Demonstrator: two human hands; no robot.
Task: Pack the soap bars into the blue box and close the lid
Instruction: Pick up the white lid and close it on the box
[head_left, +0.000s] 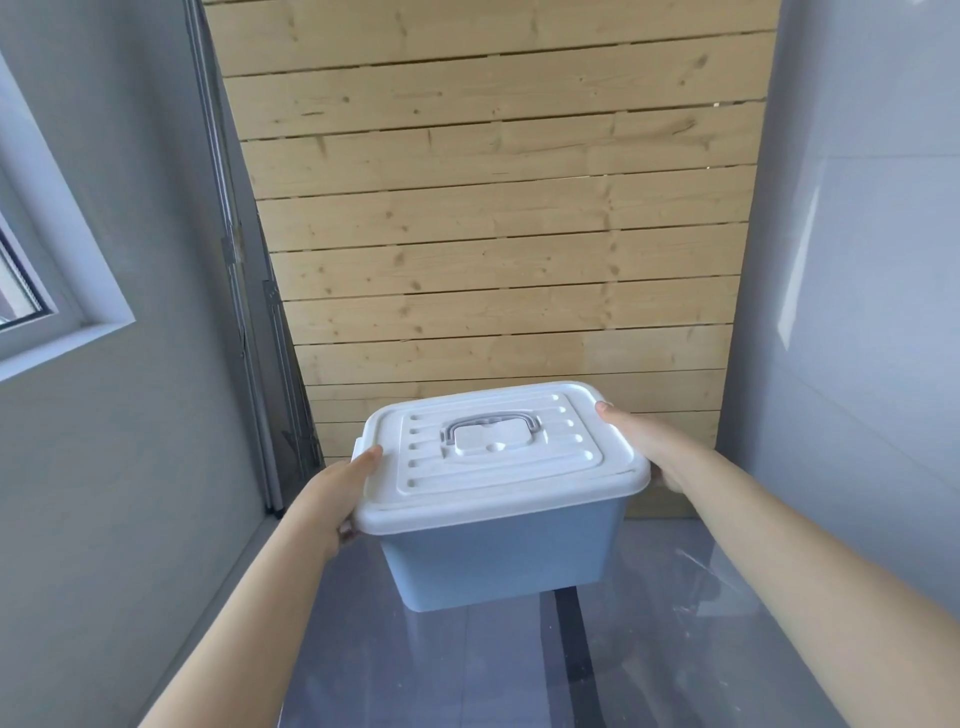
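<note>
Blue box (488, 558) near far edge of glossy bench (675, 649), white lid (498, 457) on. Left hand (332, 493) and right hand (641, 447) clasp lid's end rims, fingers wrapped under. No soap bars visible (contents hidden). Risk: uneven press leaves corner unlatched; box skids on slick bench.

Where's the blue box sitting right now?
In the head view, the blue box is centre frame with its white lid on, gripped between the left hand and right hand, before the wooden plank wall.
</note>
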